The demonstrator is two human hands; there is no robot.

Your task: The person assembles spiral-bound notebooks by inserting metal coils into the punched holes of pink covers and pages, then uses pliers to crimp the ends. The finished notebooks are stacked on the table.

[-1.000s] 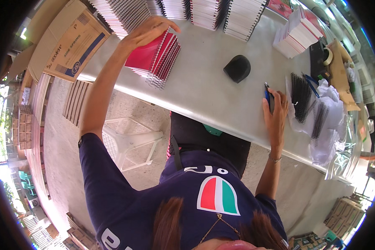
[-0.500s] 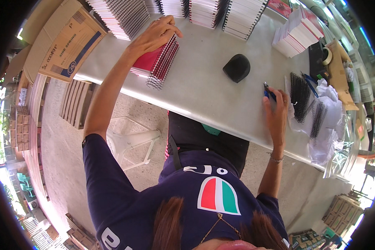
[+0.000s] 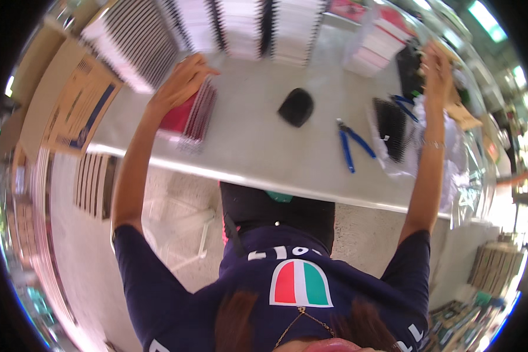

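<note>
My left hand [image 3: 183, 84] rests on the far end of a small stack of red spiral-bound notebooks [image 3: 178, 117], its fingers loosely spread over the covers. Their metal coils show along the right side. My right hand [image 3: 437, 67] reaches to the far right, over a brown cardboard box [image 3: 462, 115]; blur hides how its fingers are set. Nearer to me, cutting pliers with blue handles [image 3: 355, 145] lie on the table with their handles apart, touched by neither hand. Between my hands sits a black rounded object [image 3: 296, 108] of a kind I cannot make out.
Tall stacks of spiral-bound notebooks [image 3: 240, 29] line the table's [image 3: 246, 141] far side. Loose black coils [image 3: 391, 130], a second blue-handled tool [image 3: 406, 108] and crumpled white plastic lie at the right. A carton [image 3: 79, 102] stands at the left, a white stool [image 3: 179, 226] below the table.
My right hand has let go of the blue-handled pliers, leaving them on the table, and moved away to the far right. My left hand stays on the red notebooks. The whole view has shifted.
</note>
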